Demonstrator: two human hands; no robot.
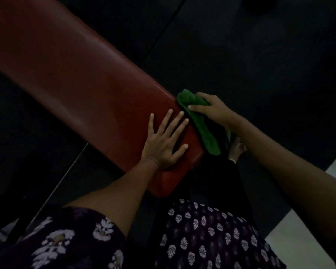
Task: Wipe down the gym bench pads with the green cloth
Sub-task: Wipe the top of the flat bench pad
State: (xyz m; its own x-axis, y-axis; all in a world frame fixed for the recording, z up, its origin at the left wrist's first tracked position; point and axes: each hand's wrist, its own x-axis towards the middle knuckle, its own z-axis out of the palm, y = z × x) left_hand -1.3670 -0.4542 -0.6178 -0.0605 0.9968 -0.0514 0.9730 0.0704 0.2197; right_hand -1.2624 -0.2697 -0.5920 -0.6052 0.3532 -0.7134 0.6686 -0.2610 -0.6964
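1. Filling the bottom of the view, at about 6 o'clock, is a dark dress printed with pale leaf-like motifs; its short sleeve covers the left upper arm at about 7 o'clock.
2. Two bare forearms reach up from it, the left from 7 o'clock and the right from 4 o'clock, and the right one crosses in front of part of the floor.
3. Pale tile shows as a bright wedge at 4 o'clock, beside the dark floor.
4. A bare foot shows below the right wrist, partly hidden by the arm and by the hanging cloth.
5. The left hand lies flat on the near end of the bench pad, palm down, fingers spread wide and holding nothing.
6. The right hand grips the green cloth, with the thumb on top of it and the fingers curled around it, at the end edge of the pad just right of centre.
7. The cloth is soft and bunched at the hand, and a long fold of it drapes down along the pad's end face toward 5 o'clock.
8. The pad is a long, smooth, reddish-brown slab with rounded corners and a faint sheen, running from the centre toward 10 o'clock.
9. Lighting is dim; a thin seam crosses the floor toward 12 o'clock.
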